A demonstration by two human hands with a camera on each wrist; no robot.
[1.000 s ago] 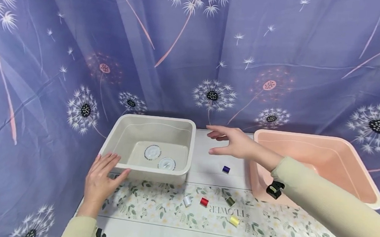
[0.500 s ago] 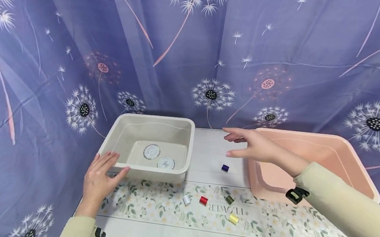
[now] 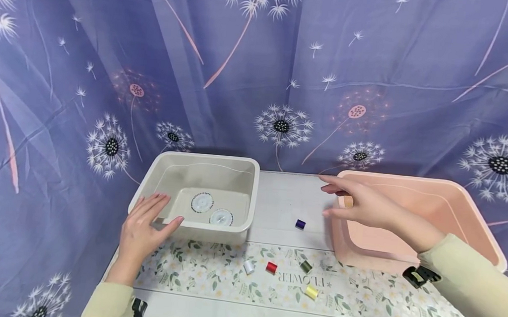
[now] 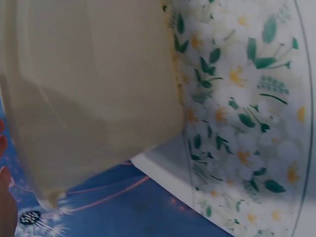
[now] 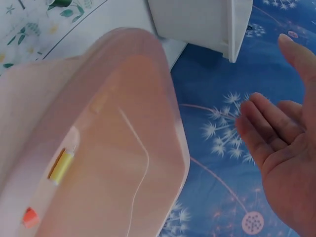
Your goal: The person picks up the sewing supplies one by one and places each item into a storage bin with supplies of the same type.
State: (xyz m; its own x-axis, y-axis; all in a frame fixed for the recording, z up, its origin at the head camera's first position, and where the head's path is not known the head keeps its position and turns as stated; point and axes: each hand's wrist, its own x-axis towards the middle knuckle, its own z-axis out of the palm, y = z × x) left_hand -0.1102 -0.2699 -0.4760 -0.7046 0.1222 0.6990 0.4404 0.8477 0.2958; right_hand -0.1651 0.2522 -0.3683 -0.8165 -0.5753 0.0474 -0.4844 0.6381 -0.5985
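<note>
My left hand (image 3: 140, 231) is at the front left corner of a grey plastic basin (image 3: 212, 235), fingers extended over its rim. Two white pin wheels (image 3: 202, 202) lie on the basin's floor. My right hand (image 3: 364, 203) hangs over the left rim of a pink basin (image 3: 477, 226), palm facing left, with nothing in its fingers. Inside the pink basin, a yellow thread spool (image 5: 62, 167) and a small orange piece (image 5: 30, 217) show in the right wrist view. A dark blue spool (image 3: 300, 224) lies on the table between the basins.
On the flowered strip of the tablecloth (image 3: 199, 278) lie a white spool (image 3: 248, 267), a red spool (image 3: 271, 268), a dark green spool (image 3: 305, 267) and a yellow spool (image 3: 311, 292). A purple dandelion-print curtain (image 3: 221, 116) hangs behind and at the left.
My right hand has moved right, from the gap between the basins to over the pink basin's left rim. My left hand has shifted slightly right. The spools on the table lie as before.
</note>
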